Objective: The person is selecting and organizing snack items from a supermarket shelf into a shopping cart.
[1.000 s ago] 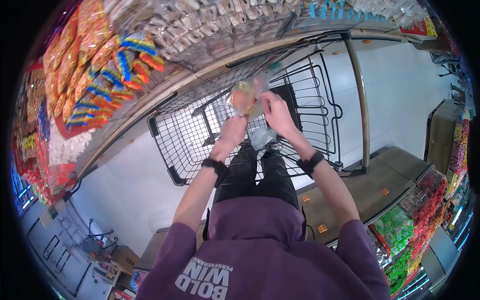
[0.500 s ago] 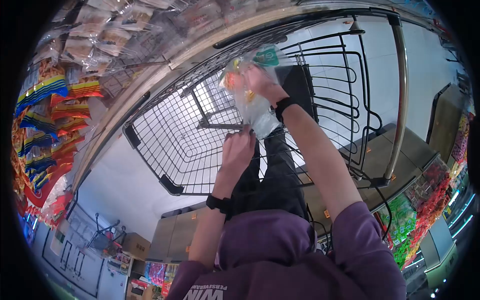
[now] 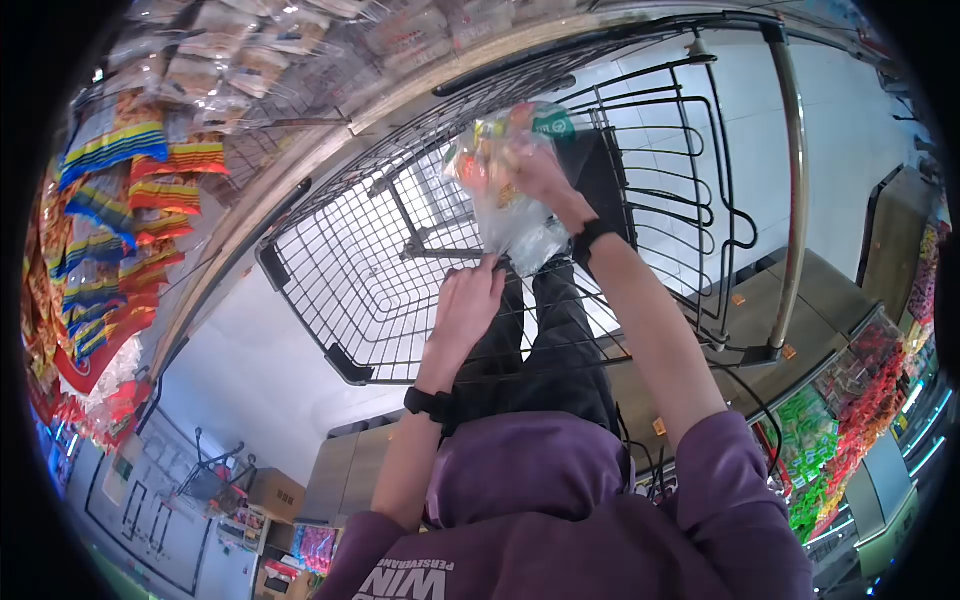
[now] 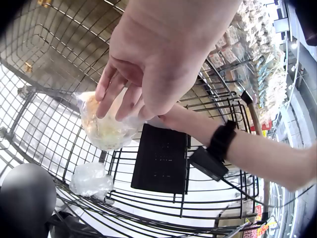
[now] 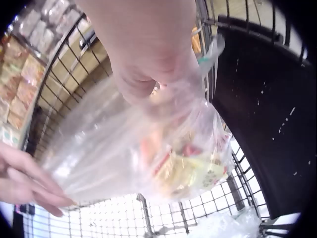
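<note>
My right hand [image 3: 540, 170] holds a clear plastic bag [image 5: 104, 139] with a green printed patch, over the shopping cart [image 3: 330, 290]. Its fingertips are hidden by the film. Inside the bag show colourful snack packets [image 5: 190, 171], one pale yellow with red marks. In the right wrist view, my left hand [image 5: 27, 181] pinches the bag's stretched edge at the left. The head view has the left hand lower and nearer my body, fingers pointing up to the bag. A crumpled clear plastic bundle [image 4: 91, 179] lies in the cart below.
A black panel [image 4: 161, 158] stands at the cart's seat end, right of the bag. Bagged snacks [image 3: 110, 240] hang along a shelf on the left and top. The cart's metal handle [image 3: 795, 200] is at the right. Green and red goods [image 3: 810, 440] fill the lower right shelf.
Both hands were close together at the packet a second ago. The right hand has since moved up and away, the left hand down toward the body, with the bag spread between them.
</note>
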Tool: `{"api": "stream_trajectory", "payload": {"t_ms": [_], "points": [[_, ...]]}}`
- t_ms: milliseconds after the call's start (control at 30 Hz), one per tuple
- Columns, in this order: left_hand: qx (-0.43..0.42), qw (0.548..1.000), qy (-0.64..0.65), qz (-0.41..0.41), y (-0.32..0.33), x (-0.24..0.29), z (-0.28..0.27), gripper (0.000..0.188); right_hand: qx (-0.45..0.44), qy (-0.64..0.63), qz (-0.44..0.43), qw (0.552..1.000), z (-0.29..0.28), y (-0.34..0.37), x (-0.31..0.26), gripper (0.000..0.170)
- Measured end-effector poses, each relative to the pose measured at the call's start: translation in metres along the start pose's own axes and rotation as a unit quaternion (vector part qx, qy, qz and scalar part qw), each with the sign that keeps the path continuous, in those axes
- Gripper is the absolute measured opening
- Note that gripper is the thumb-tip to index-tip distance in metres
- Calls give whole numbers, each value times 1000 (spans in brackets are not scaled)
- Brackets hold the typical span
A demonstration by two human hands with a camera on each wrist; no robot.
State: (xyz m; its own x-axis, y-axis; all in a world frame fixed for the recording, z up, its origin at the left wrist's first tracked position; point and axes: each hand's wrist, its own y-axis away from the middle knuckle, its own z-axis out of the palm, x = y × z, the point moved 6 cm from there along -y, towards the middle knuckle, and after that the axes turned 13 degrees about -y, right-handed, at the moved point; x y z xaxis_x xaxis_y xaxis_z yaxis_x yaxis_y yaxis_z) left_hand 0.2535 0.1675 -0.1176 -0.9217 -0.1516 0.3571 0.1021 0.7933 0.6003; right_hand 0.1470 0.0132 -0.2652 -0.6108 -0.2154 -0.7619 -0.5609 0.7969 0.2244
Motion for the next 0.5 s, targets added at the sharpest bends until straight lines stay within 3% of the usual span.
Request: {"api": "stream_trajectory", "payload": {"t_ms": [100,167,200,233,300,367,500], "points": [[1,999,47,-20,4,-11,-8,31,55,-119,215,968,-68,32,-27,32],[22,996,87,4,9,-12,-19,35,131,-233,218,939,-97,60,-33,37],[65,990,118,35,11,-13,-20,37,154,-351,224,896,-96,72,-18,50],[57,983,169,31,13,-8,-33,36,126,-453,220,855,-119,87,-52,47],[36,962,270,23,23,5,-58,35,84,-533,201,817,-154,115,-106,44],[51,914,400,47,29,18,-73,38,41,-552,183,812,-175,139,-143,44],[62,817,563,104,61,60,-137,37,51,-583,152,797,-197,173,-194,39]]}}
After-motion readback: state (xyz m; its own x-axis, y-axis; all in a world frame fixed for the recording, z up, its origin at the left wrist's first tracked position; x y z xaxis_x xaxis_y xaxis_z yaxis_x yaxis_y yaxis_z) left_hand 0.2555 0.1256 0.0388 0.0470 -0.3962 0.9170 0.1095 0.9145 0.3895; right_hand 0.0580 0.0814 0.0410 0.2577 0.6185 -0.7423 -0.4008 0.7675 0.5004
